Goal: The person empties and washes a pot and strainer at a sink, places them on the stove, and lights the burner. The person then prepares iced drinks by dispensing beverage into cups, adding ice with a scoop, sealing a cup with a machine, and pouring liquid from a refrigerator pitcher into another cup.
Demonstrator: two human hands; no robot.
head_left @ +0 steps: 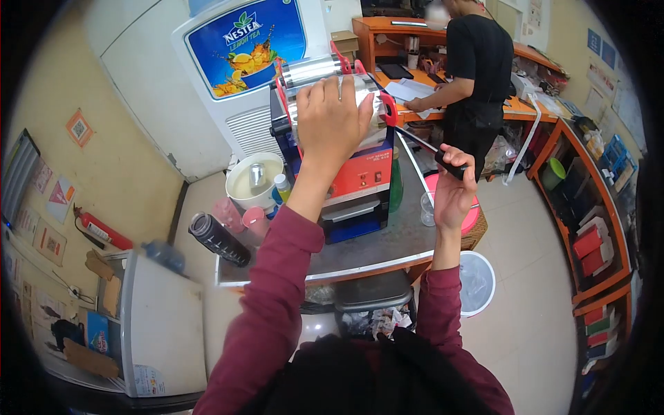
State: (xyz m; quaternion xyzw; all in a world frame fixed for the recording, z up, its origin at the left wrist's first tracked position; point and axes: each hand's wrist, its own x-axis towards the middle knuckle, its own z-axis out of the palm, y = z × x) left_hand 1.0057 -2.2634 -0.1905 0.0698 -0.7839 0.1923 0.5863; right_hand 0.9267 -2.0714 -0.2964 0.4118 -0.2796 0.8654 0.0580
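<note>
In the head view, the landmark is the red-and-blue cup sealer (358,174), standing on a grey-topped desk (408,242). The person's left hand (328,126) lies spread and palm down over the top of the sealer, its fingers extended on a shiny silver film roll (367,84) between red end pieces. A second silver roll (315,69) sits just behind that hand, also on the sealer. The right hand (454,194) is out to the right of the sealer, its fingers curled around the black handle (454,168) of a lever that slants back up to the sealer's side.

To the left of the sealer are a white bucket (241,200) with a silvery vessel in it, a small bottle (282,187) with a pale cap, pink cups (255,220) and, farthest toward the desk's near left corner, a dark bottle (220,240). Green plastic (396,185) shows just beside the sealer's right side, and a clear cup (428,209) stands further right.

Behind the sealer rises a cabinet with a blue Nestea panel (243,45). Beyond it to the right, a person in black (478,62) stands at an orange desk (520,107), a hand on white papers (409,92). A white bin (477,283) is on the floor, nearer than the sealer and to its right.
</note>
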